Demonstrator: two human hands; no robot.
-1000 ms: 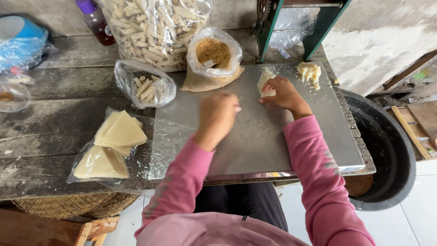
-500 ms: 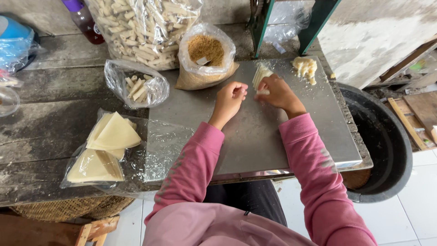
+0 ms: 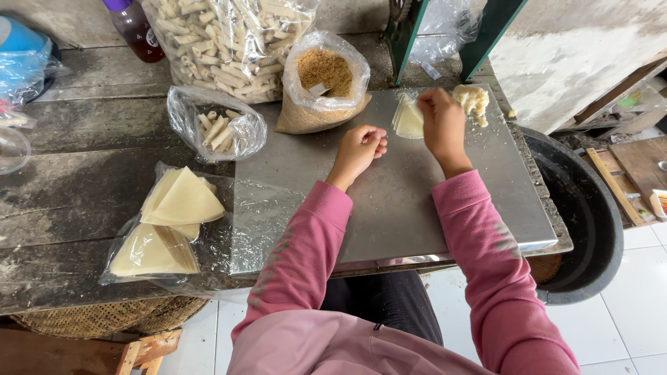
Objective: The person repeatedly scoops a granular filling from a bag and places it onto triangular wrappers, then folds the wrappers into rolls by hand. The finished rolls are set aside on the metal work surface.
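The person sat at a grey metal board (image 3: pixel 389 201) laid over a worn wooden table (image 3: pixel 83 180), both arms in pink sleeves reaching forward toward twelve o'clock. The right hand (image 3: pixel 439 119) was at about one o'clock on the board, fingers curled down at the edge of a small stack of pale wrapper sheets (image 3: pixel 408 119) that lay just at its nine o'clock side; the fingertips touched the stack, though whether they pinched a sheet could not be told. Just beyond the hand, at its two o'clock, lay a crumbly yellowish heap of filling (image 3: pixel 472 99) on the board. The left hand (image 3: pixel 361 147) rested on the board near its middle, at the eight o'clock side of the stack, loosely curled into a half fist and holding nothing that showed. At eleven o'clock from that hand stood an open bag of brown crumbs (image 3: pixel 325 82), and farther toward ten o'clock a large clear bag of rolled sticks (image 3: pixel 229 42). A smaller bag with a few rolls (image 3: pixel 217 126) lay at nine o'clock. Triangular folded wrappers in plastic (image 3: pixel 170 222) lay at seven o'clock on the table. A dark round basin (image 3: pixel 590 222) stood at three o'clock beside the table.
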